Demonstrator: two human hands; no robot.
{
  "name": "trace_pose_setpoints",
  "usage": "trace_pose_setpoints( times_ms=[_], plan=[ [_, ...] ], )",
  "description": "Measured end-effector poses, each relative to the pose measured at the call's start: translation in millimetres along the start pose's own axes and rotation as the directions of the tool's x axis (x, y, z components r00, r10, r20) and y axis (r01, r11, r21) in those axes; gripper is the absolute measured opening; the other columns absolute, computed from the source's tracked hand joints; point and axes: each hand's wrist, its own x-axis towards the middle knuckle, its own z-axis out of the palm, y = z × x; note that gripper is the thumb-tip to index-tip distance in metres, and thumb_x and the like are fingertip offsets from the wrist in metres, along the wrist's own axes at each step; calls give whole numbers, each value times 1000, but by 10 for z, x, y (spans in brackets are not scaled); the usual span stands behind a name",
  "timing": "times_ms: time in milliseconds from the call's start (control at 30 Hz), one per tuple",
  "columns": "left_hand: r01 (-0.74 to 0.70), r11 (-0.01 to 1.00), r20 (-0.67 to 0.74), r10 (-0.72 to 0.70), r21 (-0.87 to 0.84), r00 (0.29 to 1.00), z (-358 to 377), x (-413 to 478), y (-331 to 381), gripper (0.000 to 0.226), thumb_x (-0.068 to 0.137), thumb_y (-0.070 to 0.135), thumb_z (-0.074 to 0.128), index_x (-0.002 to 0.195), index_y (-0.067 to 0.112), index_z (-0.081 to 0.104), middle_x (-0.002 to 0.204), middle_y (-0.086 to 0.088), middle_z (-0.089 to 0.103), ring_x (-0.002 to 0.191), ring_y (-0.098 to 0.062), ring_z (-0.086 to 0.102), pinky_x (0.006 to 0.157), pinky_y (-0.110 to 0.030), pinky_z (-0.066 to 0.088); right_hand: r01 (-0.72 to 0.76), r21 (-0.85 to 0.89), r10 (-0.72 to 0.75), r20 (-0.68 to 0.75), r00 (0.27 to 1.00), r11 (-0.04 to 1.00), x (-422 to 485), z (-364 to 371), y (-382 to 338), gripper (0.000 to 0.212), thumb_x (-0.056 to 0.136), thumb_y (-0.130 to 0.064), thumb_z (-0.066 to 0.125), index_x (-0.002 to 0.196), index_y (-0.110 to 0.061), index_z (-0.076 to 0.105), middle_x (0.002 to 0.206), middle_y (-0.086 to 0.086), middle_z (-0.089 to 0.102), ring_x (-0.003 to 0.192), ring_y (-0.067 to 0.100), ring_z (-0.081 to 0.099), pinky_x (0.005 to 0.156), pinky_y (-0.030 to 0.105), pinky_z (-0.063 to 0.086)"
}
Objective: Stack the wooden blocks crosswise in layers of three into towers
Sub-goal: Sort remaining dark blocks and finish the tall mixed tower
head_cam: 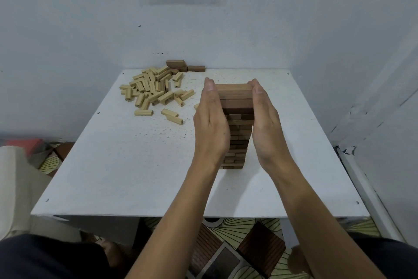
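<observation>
Okay: dark tower [236, 97] stands many layers tall mid-surface [135, 165]. My left hand [210, 124] and right hand [265, 124] press flat on its two sides, fingers straight, gripping nothing. Still unstacked: pale block pile [153, 91] far left, few dark blocks [181, 66] at back edge.

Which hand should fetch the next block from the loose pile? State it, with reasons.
Left. The left hand flanks the tower on the side where the loose pile lies; the right hand would have to cross the tower.
</observation>
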Motion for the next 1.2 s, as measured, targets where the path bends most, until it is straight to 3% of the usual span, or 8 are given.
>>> trace_pose_setpoints(
  times_ms=[167, 400, 633, 800, 900, 1000, 1200],
  plan=[
    [-18, 999, 10, 18, -41, 1000, -10, 6, -43, 81, 89, 64, 15, 155, 22, 31, 156, 14, 38, 131, 15, 31, 97, 7, 24, 13, -26, -12, 21, 1000, 1000, 18, -3, 8, 78, 87, -68, 26, 156, -31, 26, 159, -21, 29, 143, -9, 24, 116, 16, 19],
    [-30, 997, 22, 32, -68, 999, 13, 27, -107, 80, 89, 63, 16, 155, 21, 30, 151, 10, 44, 135, 4, 39, 98, 1, 32, 8, 4, -8, 32, 999, 1000, 59, 31, 94, 77, 89, -76, 23, 154, -36, 30, 156, -21, 35, 143, -4, 30, 123, 35, 24],
    [-14, 995, 12, 15, -95, 1000, 23, 47, -153, 82, 90, 72, 12, 154, 25, 33, 152, 7, 44, 139, -4, 40, 118, -28, 33, 1, 39, -3, 35, 999, 999, 56, 45, 110, 92, 77, -84, 22, 154, -35, 32, 155, -17, 37, 143, -1, 31, 123, 37, 24],
    [52, 986, 40, -46, -156, 998, -22, 45, -227, 86, 86, 77, 7, 154, 32, 32, 137, 27, 47, 126, 12, 43, 115, -25, 31, 7, 164, -16, 54, 998, 986, 76, 24, 215, 113, 64, -100, 30, 155, -34, 29, 157, -10, 38, 145, 4, 33, 122, 43, 23],
    [94, 969, 51, -85, -227, 995, -61, 38, -442, 93, 83, 85, 13, 153, 29, 35, 152, 10, 46, 142, -5, 37, 122, -40, 26, -33, 253, 13, 79, 997, 967, 58, 8, 343, 114, 66, -98, 36, 155, -28, 31, 157, -7, 39, 145, 5, 33, 123, 43, 22],
    [132, 967, 62, -121, -219, 991, -48, -7, -615, 104, 78, 92, 16, 151, 22, 41, 151, 0, 48, 143, -14, 38, 121, -45, 26, -72, 260, 52, 84, 995, 963, 9, 29, 483, 111, 71, -95, 35, 154, -22, 34, 157, -1, 39, 146, 12, 33, 122, 47, 24],
    [129, 966, 90, -111, -224, 990, -4, -54, -745, 82, 95, 68, 5, 147, 20, 46, 136, 2, 62, 130, -8, 53, 116, -40, 37, -97, 205, 78, 98, 992, 974, -74, 75, 591, 101, 76, -93, 26, 150, -26, 42, 144, -4, 55, 137, 14, 47, 117, 48, 34]
  ],
)
